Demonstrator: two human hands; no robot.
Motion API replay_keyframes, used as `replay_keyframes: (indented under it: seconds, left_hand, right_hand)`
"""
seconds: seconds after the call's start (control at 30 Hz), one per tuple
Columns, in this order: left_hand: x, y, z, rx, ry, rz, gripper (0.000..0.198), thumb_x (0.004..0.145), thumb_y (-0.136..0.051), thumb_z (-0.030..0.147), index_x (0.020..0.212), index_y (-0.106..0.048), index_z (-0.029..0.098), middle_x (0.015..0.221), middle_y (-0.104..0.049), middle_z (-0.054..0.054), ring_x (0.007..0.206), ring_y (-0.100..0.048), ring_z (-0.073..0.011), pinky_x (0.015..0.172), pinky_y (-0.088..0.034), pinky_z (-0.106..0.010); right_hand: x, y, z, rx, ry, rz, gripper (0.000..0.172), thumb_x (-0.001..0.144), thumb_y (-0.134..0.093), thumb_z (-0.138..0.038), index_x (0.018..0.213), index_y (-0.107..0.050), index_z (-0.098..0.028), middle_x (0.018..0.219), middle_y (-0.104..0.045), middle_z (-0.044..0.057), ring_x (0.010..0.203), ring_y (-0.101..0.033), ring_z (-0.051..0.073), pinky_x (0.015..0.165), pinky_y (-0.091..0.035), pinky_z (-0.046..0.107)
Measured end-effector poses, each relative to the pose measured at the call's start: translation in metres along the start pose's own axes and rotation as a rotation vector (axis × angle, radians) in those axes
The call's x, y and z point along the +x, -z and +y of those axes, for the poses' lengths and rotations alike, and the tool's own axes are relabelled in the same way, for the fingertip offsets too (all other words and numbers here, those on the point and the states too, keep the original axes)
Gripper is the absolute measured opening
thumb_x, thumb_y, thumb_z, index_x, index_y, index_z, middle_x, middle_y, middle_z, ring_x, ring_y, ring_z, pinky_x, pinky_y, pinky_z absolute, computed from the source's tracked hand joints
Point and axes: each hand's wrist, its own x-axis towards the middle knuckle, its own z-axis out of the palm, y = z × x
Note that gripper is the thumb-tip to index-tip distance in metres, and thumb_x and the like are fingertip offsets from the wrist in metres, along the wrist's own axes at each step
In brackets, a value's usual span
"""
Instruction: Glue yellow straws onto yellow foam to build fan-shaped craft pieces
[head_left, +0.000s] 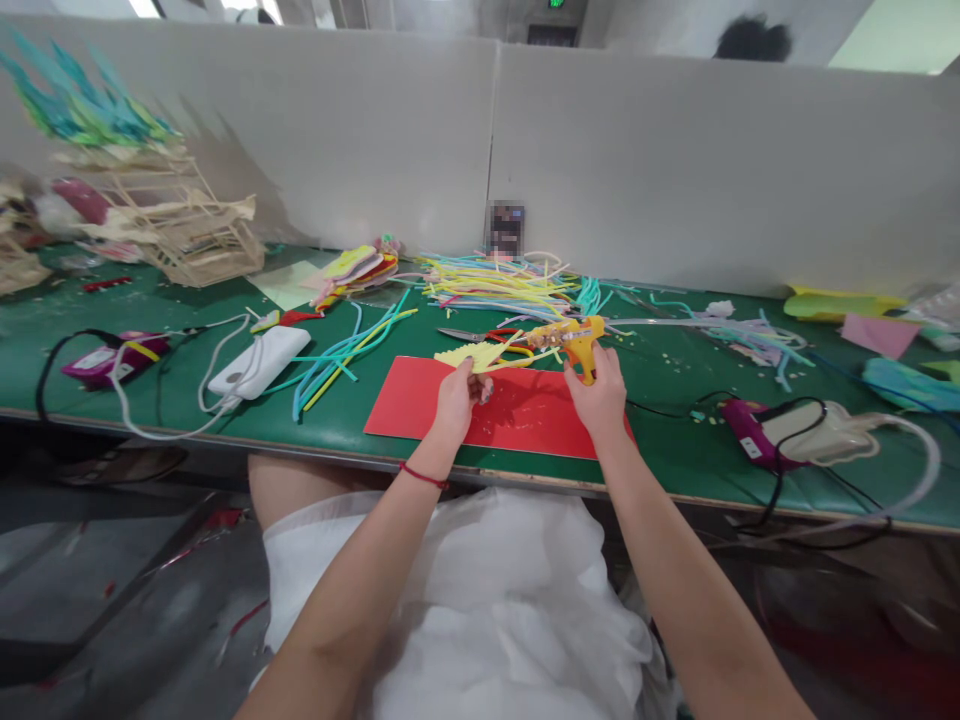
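Pale-yellow ribbed piece (469, 356) your left hand (456, 400) seemingly pinches may smear if your right hand (602, 390), gripping orange-yellow plastic glue gun (576, 336), slips.

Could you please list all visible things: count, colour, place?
Table: one, green, middle
Partition: one, grey, behind table
Red sheet: one, red, front centre
Yellow piece: one, yellow, at red sheet's back edge
Glue gun: one, yellow, beside yellow piece
Scissors: one, orange-handled, behind yellow piece
Strips: many, multicoloured, back centre, left
Phone-like device: one, dark, against partition
White box: one, white, left
Purple boxes: two, purple, left and right
Stick model: one, beige, back left
Papers: several, yellow, pink, right
Left hand: one, bare, holding yellow piece
Right hand: one, bare, holding glue gun
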Motion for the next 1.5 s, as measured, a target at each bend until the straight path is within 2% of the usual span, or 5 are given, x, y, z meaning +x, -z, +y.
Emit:
replay_keyframes:
  seconds: [0.4, 0.87, 1.03, 1.2, 1.5]
  left_hand:
    - [-0.003, 0.0, 0.003, 0.018, 0.009, -0.029, 0.042, 0.087, -0.043, 0.033, 0.05, -0.052, 0.015, 0.046, -0.05, 0.0, 0.041, -0.04, -0.0069, 0.047, -0.03, -0.023]
    - [0.001, 0.001, -0.002, -0.008, -0.004, -0.019, 0.038, 0.085, -0.045, 0.032, 0.052, -0.052, 0.015, 0.045, -0.05, 0.0, 0.04, -0.04, -0.0071, 0.045, -0.031, -0.022]
    - [0.002, 0.002, -0.004, 0.04, -0.032, -0.029, 0.035, 0.084, -0.046, 0.034, 0.056, -0.054, 0.015, 0.047, -0.053, -0.001, 0.04, -0.042, -0.0077, 0.046, -0.032, -0.022]
    - [0.002, 0.001, -0.006, 0.097, -0.023, -0.014, 0.035, 0.083, -0.048, 0.038, 0.056, -0.052, 0.016, 0.047, -0.053, 0.0, 0.041, -0.043, -0.0089, 0.047, -0.033, -0.023]
    - [-0.005, 0.014, 0.011, 0.252, 0.049, -0.141, 0.035, 0.078, -0.055, 0.043, 0.056, -0.054, 0.015, 0.05, -0.057, -0.002, 0.044, -0.047, -0.0093, 0.047, -0.036, -0.022]
  right_hand:
    - [-0.001, 0.001, -0.004, -0.051, -0.067, 0.017, 0.047, 0.081, -0.053, -0.04, 0.121, -0.052, -0.016, 0.104, -0.057, 0.014, 0.095, -0.059, 0.027, 0.079, -0.051, 0.04]
    - [0.003, 0.003, 0.022, -0.231, -0.571, -0.04, 0.05, 0.071, -0.063, -0.042, 0.11, -0.055, -0.012, 0.112, -0.053, 0.022, 0.108, -0.05, 0.039, 0.088, -0.039, 0.058]
    - [0.004, 0.006, 0.008, -0.144, -0.272, 0.043, 0.036, 0.082, -0.052, -0.035, 0.113, -0.058, -0.017, 0.12, -0.051, 0.018, 0.112, -0.048, 0.033, 0.092, -0.038, 0.054]
    - [0.003, 0.0, -0.007, 0.219, 0.15, -0.313, 0.027, 0.088, -0.047, -0.035, 0.105, -0.064, -0.024, 0.121, -0.053, 0.01, 0.114, -0.051, 0.024, 0.095, -0.044, 0.042]
    - [-0.001, 0.007, -0.011, 0.336, 0.15, -0.633, 0.018, 0.087, -0.052, -0.033, 0.086, -0.066, -0.022, 0.112, -0.06, 0.006, 0.106, -0.058, 0.021, 0.093, -0.046, 0.039]
